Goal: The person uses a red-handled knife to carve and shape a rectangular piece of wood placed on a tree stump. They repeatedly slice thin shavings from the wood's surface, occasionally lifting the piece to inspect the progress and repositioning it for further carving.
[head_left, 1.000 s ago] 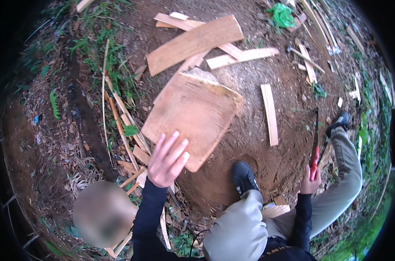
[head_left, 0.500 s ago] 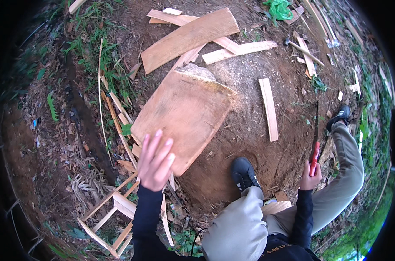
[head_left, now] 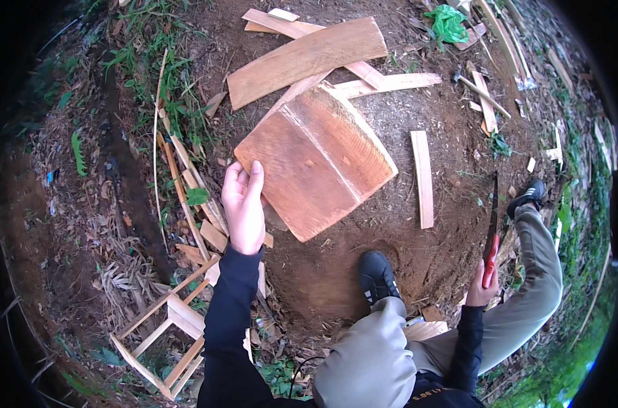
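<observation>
Wooden slab [head_left: 317,158] under open left grip [head_left: 243,204]; red-handled blade [head_left: 491,234] in right grip [head_left: 482,289], planks [head_left: 302,58] beyond.

Just one view here, a head-worn fisheye looking pretty much straight down at the dirt ground [head_left: 418,258] from standing height. It sits above the person's own body, so both forearms come in from the bottom edge, with the left hand [head_left: 243,204] left of centre and the right hand [head_left: 482,289] lower right. The knees and black shoes show below the middle. Straight planks bend toward the rim, and the corners go black. The big wood slab [head_left: 316,160] lands roughly mid-frame, not very close.
</observation>
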Action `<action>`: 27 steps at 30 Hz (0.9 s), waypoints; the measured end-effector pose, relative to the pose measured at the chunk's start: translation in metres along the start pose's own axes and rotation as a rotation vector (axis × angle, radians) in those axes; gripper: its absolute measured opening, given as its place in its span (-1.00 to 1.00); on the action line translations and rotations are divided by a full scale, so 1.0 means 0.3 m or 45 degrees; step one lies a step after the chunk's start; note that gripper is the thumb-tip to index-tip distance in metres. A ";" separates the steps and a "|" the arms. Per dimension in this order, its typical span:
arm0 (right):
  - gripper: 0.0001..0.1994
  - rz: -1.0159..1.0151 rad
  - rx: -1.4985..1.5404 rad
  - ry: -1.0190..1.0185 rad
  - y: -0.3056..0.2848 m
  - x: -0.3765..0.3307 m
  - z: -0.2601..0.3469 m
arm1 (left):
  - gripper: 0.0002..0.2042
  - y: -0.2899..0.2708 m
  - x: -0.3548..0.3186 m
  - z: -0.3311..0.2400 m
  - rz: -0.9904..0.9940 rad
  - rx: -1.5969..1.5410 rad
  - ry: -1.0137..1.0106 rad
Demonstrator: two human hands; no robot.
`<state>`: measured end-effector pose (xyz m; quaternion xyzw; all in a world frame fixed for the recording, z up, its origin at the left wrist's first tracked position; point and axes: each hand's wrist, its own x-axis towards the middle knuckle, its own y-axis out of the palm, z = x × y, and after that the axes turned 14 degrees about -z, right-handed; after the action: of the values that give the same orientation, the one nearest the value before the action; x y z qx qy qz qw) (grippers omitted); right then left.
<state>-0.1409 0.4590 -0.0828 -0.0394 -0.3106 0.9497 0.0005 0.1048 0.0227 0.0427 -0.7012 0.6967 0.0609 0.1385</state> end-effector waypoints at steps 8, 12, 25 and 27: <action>-0.73 0.254 0.020 0.324 -0.019 0.005 0.054 | -0.52 0.116 -0.012 0.057 -0.264 1.186 1.459; -0.73 0.106 0.213 0.267 -0.048 0.041 0.175 | -0.39 0.178 -0.058 0.129 -0.089 1.382 1.185; -0.74 0.747 0.283 -0.510 -0.096 -0.186 0.875 | -0.33 0.165 -0.041 0.166 -0.209 1.347 1.312; -0.78 0.914 0.302 -0.585 -0.065 -0.213 0.936 | -0.31 0.169 -0.039 0.147 -0.193 1.277 1.260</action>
<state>-0.0986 0.3075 0.1591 0.0678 -0.1580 0.9028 -0.3941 0.0587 0.0467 -0.0017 -0.5448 0.5711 -0.6030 0.1158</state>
